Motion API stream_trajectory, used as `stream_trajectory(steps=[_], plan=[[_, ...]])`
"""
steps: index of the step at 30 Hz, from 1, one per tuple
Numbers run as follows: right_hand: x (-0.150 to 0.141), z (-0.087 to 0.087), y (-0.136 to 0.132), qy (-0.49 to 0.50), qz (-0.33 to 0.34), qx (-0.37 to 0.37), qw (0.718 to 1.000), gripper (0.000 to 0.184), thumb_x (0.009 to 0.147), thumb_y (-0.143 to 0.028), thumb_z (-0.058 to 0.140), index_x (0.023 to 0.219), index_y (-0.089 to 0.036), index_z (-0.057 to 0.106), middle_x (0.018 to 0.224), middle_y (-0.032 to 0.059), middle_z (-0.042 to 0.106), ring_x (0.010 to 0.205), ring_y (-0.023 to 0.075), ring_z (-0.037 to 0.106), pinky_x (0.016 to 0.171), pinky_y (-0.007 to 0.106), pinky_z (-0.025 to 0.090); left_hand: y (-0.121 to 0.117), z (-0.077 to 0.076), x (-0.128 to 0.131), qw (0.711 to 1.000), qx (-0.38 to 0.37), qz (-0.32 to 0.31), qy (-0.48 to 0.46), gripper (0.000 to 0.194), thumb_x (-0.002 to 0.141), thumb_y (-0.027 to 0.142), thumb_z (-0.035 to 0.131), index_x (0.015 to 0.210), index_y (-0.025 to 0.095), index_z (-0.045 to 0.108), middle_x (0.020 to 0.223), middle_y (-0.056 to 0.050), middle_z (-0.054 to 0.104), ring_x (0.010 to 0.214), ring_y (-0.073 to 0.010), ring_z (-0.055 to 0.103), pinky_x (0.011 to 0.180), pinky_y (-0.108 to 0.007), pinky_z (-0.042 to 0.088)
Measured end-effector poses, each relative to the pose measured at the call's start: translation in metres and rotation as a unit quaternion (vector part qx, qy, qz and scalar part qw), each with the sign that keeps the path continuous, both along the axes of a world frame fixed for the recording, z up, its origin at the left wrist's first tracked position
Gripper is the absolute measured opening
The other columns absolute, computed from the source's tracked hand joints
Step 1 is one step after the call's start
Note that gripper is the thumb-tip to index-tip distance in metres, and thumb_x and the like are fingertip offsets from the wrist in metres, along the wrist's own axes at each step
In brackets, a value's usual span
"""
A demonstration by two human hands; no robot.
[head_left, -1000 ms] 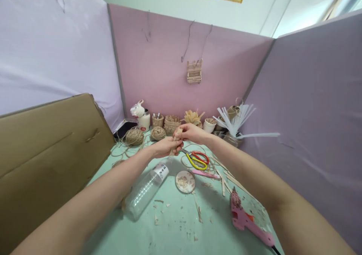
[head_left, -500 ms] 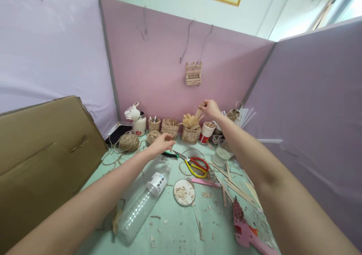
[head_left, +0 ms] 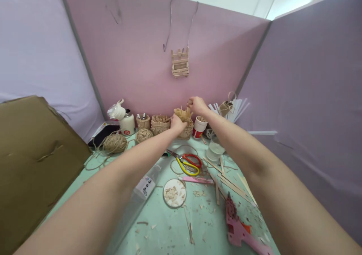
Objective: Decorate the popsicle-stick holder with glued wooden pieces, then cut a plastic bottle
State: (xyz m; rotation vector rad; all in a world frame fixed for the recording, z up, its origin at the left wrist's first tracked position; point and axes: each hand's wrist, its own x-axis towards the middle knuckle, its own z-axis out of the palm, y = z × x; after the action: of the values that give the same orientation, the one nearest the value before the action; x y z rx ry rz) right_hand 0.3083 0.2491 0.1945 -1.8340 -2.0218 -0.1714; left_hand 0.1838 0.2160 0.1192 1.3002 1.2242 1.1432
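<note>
Toward the back of the table, a woven-looking basket (head_left: 186,134) holds a bunch of pale wood strips (head_left: 183,114). My left hand (head_left: 178,124) reaches to the front left of this bunch, its fingers closed around some of the strips at the basket's rim. Just above and to the right, my right hand (head_left: 198,106) pinches a pale wood strip, mostly hidden by the fingers and the bunch. Left of that basket stands another basket (head_left: 160,125) full of thin wooden pieces. A white and red paper cup (head_left: 199,127) with sticks stands on the right.
Scissors (head_left: 188,164) with red and yellow handles, a dish of wood chips (head_left: 174,193), a clear plastic bottle (head_left: 141,194) and a pink glue gun (head_left: 237,228) lie nearer. Twine balls (head_left: 115,143) and cardboard (head_left: 36,164) are left; a clear cup (head_left: 215,151) is right.
My left hand has moved from above the table, right and forward, to the strips in the basket. My right hand stays over the basket with its strip. The view has shifted slightly.
</note>
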Motion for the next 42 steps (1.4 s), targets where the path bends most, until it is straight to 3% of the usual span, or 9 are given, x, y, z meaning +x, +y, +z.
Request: stream_trajectory(steps=[4,9,16,21,24,27,31,36,42], plan=[[0.001,0.003,0.003,-0.036,0.004,-0.048,0.998,0.019,0.086,-0.021,0.054,0.095,-0.013,0.069,0.096,0.0114,0.072,0.087,0.0177,0.064,0.076,0.024,0.045,0.012,0.003,0.013,0.973,0.056,0.083,0.206,0.055,0.070,0.025,0.077,0.112,0.016,0.043,0.134,-0.026,0.050,0.130,-0.0339,0.046,0.099,-0.039,0.041],[-0.004,0.006,0.005,-0.083,0.010,-0.128,0.988,0.014,0.078,-0.015,0.063,0.088,-0.013,0.073,0.084,0.0095,0.074,0.084,0.0184,0.066,0.075,0.024,0.047,0.021,-0.001,0.002,0.961,0.066,0.086,0.253,0.047,0.076,0.017,0.070,0.113,0.017,0.041,0.133,-0.023,0.051,0.128,-0.0309,0.049,0.100,-0.039,0.040],[-0.014,0.010,-0.005,-0.116,-0.001,-0.128,0.985,0.028,0.079,-0.009,0.061,0.105,-0.007,0.072,0.104,0.0154,0.072,0.101,0.0230,0.065,0.087,0.029,0.048,0.015,-0.005,-0.005,0.949,0.094,0.074,0.291,0.052,0.076,0.019,0.071,0.118,0.015,0.041,0.132,-0.021,0.051,0.126,-0.0294,0.051,0.100,-0.037,0.042],[0.007,0.041,-0.062,-0.105,0.026,-0.034,0.994,0.030,0.085,-0.018,0.058,0.111,-0.009,0.069,0.106,0.0127,0.071,0.102,0.0212,0.065,0.090,0.032,0.047,0.012,-0.007,-0.007,0.936,0.128,0.056,0.323,0.053,0.075,0.018,0.071,0.120,0.017,0.043,0.132,-0.017,0.051,0.128,-0.0280,0.049,0.104,-0.037,0.040],[0.024,0.045,-0.118,-0.129,0.027,-0.107,0.985,0.022,0.082,-0.018,0.060,0.098,-0.011,0.073,0.088,0.0083,0.074,0.085,0.0178,0.067,0.079,0.027,0.048,0.008,-0.006,-0.010,0.931,0.133,0.058,0.334,0.057,0.074,0.020,0.072,0.123,0.016,0.043,0.134,-0.018,0.047,0.130,-0.0296,0.047,0.106,-0.038,0.040],[0.041,0.020,-0.166,-0.170,0.011,-0.266,0.949,0.012,0.078,-0.017,0.065,0.084,-0.013,0.074,0.072,0.0049,0.072,0.068,0.0149,0.065,0.066,0.023,0.047,0.003,-0.004,-0.015,0.929,0.140,0.065,0.336,0.061,0.073,0.020,0.072,0.126,0.014,0.042,0.138,-0.019,0.041,0.130,-0.0319,0.047,0.107,-0.040,0.040],[0.067,-0.041,-0.202,-0.176,-0.041,-0.466,0.866,0.021,0.078,-0.025,0.069,0.090,-0.008,0.074,0.077,0.0087,0.072,0.062,0.0143,0.064,0.058,0.022,0.045,-0.009,-0.002,-0.023,0.926,0.177,0.086,0.321,0.059,0.072,0.015,0.068,0.126,0.016,0.043,0.139,-0.018,0.036,0.129,-0.0321,0.047,0.109,-0.042,0.040],[0.088,-0.099,-0.221,-0.183,-0.068,-0.509,0.838,0.040,0.066,-0.026,0.078,0.097,-0.002,0.073,0.084,0.0158,0.072,0.061,0.0200,0.066,0.055,0.027,0.048,-0.030,0.005,-0.042,0.919,0.210,0.075,0.324,0.054,0.071,0.014,0.064,0.122,0.016,0.047,0.136,-0.016,0.035,0.124,-0.0307,0.050,0.108,-0.043,0.040],[0.095,-0.122,-0.233,-0.180,-0.095,-0.477,0.855,0.027,0.072,-0.022,0.067,0.093,-0.007,0.075,0.084,0.0131,0.073,0.076,0.0215,0.068,0.063,0.025,0.048,-0.050,0.009,-0.062,0.918,0.202,0.075,0.332,0.052,0.068,0.014,0.066,0.117,0.014,0.050,0.132,-0.015,0.037,0.121,-0.0302,0.050,0.108,-0.041,0.038]])
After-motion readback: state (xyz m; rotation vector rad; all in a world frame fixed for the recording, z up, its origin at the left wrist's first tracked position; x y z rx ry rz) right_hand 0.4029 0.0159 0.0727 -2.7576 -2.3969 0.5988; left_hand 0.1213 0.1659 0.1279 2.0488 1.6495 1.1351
